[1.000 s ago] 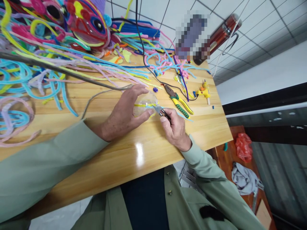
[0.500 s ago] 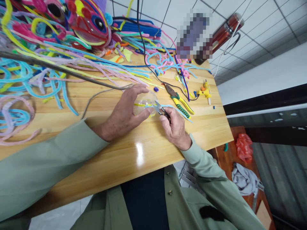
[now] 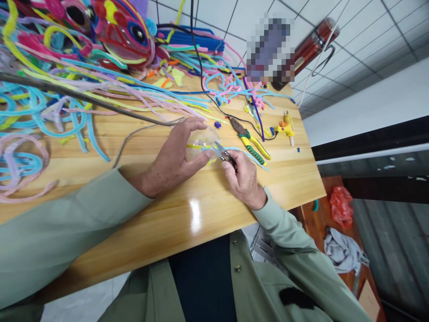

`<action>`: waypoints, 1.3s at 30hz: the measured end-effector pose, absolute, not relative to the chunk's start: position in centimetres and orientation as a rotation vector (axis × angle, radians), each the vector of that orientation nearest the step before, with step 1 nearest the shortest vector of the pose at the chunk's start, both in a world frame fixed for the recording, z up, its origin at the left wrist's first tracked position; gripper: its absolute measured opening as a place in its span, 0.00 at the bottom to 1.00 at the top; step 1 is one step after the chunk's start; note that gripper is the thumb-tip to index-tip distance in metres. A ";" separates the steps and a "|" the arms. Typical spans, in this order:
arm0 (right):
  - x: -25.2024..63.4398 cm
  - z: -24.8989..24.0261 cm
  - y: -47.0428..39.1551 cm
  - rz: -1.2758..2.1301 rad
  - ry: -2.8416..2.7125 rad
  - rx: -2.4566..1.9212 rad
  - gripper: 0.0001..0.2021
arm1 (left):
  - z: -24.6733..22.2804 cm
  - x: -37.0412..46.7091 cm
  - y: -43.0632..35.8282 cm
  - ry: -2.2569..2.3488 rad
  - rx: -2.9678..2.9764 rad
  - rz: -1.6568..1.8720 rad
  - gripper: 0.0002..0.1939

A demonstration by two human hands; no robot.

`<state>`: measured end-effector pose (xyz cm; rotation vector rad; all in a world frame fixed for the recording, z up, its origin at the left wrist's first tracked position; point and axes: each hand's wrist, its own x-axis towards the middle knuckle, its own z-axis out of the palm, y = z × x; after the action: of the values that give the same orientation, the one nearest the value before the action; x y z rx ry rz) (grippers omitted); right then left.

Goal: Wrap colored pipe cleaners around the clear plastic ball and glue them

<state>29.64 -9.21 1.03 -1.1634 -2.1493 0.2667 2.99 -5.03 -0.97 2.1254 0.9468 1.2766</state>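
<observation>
Head cam view, only one here. The left hand [image 3: 172, 154] is cupped over a clear, rounded plastic shell [image 3: 203, 137], thumb on the near side and fingers curled round the far side, so the grip is only part closed, with the shell inside it. A thin yellow fuzzy strip [image 3: 194, 146] runs across the shell, right in that grip.

The right hand [image 3: 243, 176] is closed pretty snugly on a pair of small black-handled metal snips [image 3: 232, 162]. Their blades are parted and point at the left thumb. A light-blue fuzzy strip [image 3: 256, 164] trails from by the blade tips, past the right hand's far side; can't tell if it's actually between the blades, too small.

Just past the snips there's a set of yellow-and-green-handled pliers [image 3: 250, 143], and farther off to the right of them a small yellow glue gun [image 3: 286, 129]. A little round dark-purple piece [image 3: 217, 124] sits just beyond the shell. Beyond the left hand and off to its left, there's a big tangle of multicoloured fuzzy strips [image 3: 110, 85]. Everything's on a glossy light wooden table [image 3: 214, 210].
</observation>
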 end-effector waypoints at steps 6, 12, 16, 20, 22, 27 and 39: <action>29.4 1.1 -9.1 0.267 -2.133 -1.127 0.12 | -1.0 3.3 -5.1 0.966 2.111 1.323 0.24; 29.4 1.0 -9.1 0.301 -2.131 -1.193 0.15 | -0.9 3.5 -5.1 1.026 2.105 1.286 0.23; 29.5 1.2 -9.4 0.377 -2.075 -1.239 0.16 | -0.8 3.5 -5.2 1.041 2.066 1.285 0.23; 29.4 1.3 -9.7 0.407 -1.997 -1.229 0.16 | -0.8 3.3 -5.2 1.041 2.066 1.268 0.22; 29.3 1.3 -9.7 0.459 -1.935 -1.201 0.16 | -0.8 3.3 -5.2 1.028 2.072 1.274 0.23; 28.9 1.6 -9.2 0.627 -1.764 -1.251 0.21 | -0.7 3.2 -5.2 1.020 2.093 1.264 0.23; 26.9 4.2 -7.0 0.808 -1.705 -1.363 0.29 | -0.8 3.0 -5.2 1.003 2.069 1.268 0.24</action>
<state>26.91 -7.04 4.16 -1.3629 -1.7052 0.8079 3.03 -5.24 -0.81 2.0690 1.0032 1.2676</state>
